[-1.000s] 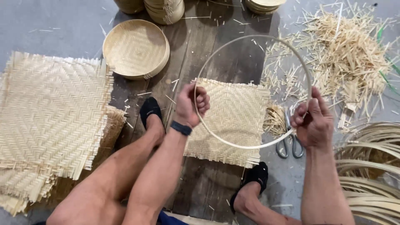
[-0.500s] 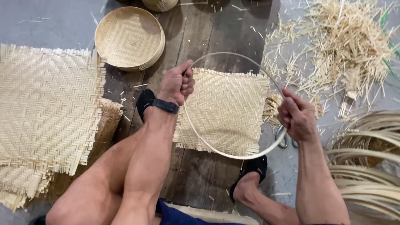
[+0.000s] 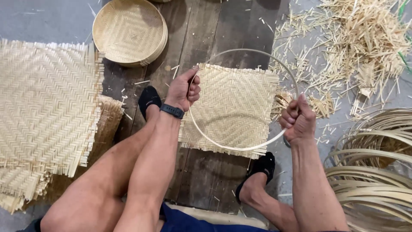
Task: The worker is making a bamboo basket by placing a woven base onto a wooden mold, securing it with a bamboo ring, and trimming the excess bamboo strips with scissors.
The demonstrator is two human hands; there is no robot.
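Head view: I'm seeing both hands gripping a thin bamboo hoop, held just above a square woven mat that is lying on the wooden board. Left hand is closing its fingers around the hoop's left side; right hand is fisting tight on the right side, fingers wrapped fully round the strip. Both closed, nothing loose.

Handling, as I'm judging it: the hoop is looking light, springy and thin, bending easily and likely wanting to spring open if one grip slackens. Taking it at opposite sides, as now, is giving the best control. Edges may be splintery. The mat under the fingers is looking light and floppy, its fringe ends loose and fraying, so I'd be lifting it flat from two edges.

Containers: a stack of round woven trays is sitting up and left of the left fingers; the top tray is showing nothing inside. Farther left of the left fingers a stack of large woven mats is lying flat. Right of the right fingers a bundle of bamboo hoops is lying on the floor; above them, a heap of bamboo offcuts. Black-socked feet are bracketing the mat.
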